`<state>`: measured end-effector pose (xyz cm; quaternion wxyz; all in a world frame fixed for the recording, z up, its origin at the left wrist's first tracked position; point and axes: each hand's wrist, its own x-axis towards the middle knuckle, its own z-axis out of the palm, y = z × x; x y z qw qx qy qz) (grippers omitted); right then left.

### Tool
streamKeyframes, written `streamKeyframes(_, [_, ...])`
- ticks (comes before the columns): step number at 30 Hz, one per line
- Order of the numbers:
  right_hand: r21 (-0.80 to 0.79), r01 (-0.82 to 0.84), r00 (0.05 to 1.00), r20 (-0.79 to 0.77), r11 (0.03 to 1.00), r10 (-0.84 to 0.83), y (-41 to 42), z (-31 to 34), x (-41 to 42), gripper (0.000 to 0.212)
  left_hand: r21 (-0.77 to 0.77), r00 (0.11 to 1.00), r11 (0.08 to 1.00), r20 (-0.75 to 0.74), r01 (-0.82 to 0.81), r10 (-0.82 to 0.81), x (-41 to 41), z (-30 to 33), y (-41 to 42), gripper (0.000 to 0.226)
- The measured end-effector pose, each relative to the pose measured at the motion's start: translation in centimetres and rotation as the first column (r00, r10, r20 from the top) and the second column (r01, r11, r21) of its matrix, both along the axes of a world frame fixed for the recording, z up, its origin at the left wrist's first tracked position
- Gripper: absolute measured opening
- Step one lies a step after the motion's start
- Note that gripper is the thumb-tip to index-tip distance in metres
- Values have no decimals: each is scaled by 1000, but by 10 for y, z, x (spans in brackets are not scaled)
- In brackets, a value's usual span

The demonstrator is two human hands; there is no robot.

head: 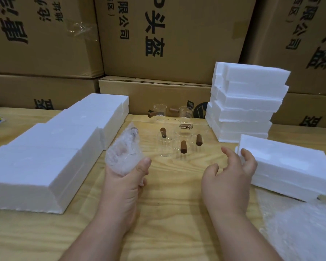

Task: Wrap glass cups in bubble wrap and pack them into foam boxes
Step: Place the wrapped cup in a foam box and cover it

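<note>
A: Where's the cup being packed?
B: Left of centre in the frame. The left hand (126, 178) grips a bubble-wrapped cup (123, 151), a cloudy, crinkled bundle tapering upward, with a dark bit of its handle showing near the top. Thumb and fingers are closed round its lower end.

A: And the other hand?
B: The right hand (228, 178) holds nothing. Its fingers (247, 157) are loosely spread and curled, tips at the near corner of a foam box (290, 166) at centre right. I can't tell if they touch it.

A: The bare cups?
B: A cluster of clear glass cups (174, 129) with brown wooden handles stands on the wooden table (177, 213), mid-frame, between a long row of foam boxes (55, 147) on the left and a stacked pile of foam boxes (247, 102) at upper right. A sheet of bubble wrap (299, 228) lies at lower right.

A: Any writing?
B: Black Chinese characters on the cardboard cartons (167, 34) behind, including "头盔" and "有限公司".
</note>
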<state>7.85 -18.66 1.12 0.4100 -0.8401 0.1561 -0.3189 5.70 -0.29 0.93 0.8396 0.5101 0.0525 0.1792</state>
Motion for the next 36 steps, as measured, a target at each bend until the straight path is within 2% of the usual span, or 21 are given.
streamKeyframes(9, [-13,64,998,15,998,-64,2,1,2,35,7,1000,1000,28,7,-7,3,-4,1,80])
streamKeyframes(17, [35,74,986,-150,997,-68,-3,-4,6,56,29,999,1000,48,-4,2,5,-7,3,75])
streamKeyframes(20, [45,59,985,-168,997,-51,-3,-5,5,55,32,999,999,55,1,-3,5,-8,3,72])
streamKeyframes(25, [83,13,989,-149,996,0,-2,-6,6,55,33,999,999,55,1,-3,6,-9,3,79])
streamKeyframes(30, [39,-24,982,-185,999,31,-2,-7,7,65,46,998,999,67,2,-6,8,-11,3,75])
streamKeyframes(36, [-19,-44,955,-293,999,37,0,-9,7,67,58,994,998,106,3,-9,10,-15,6,78])
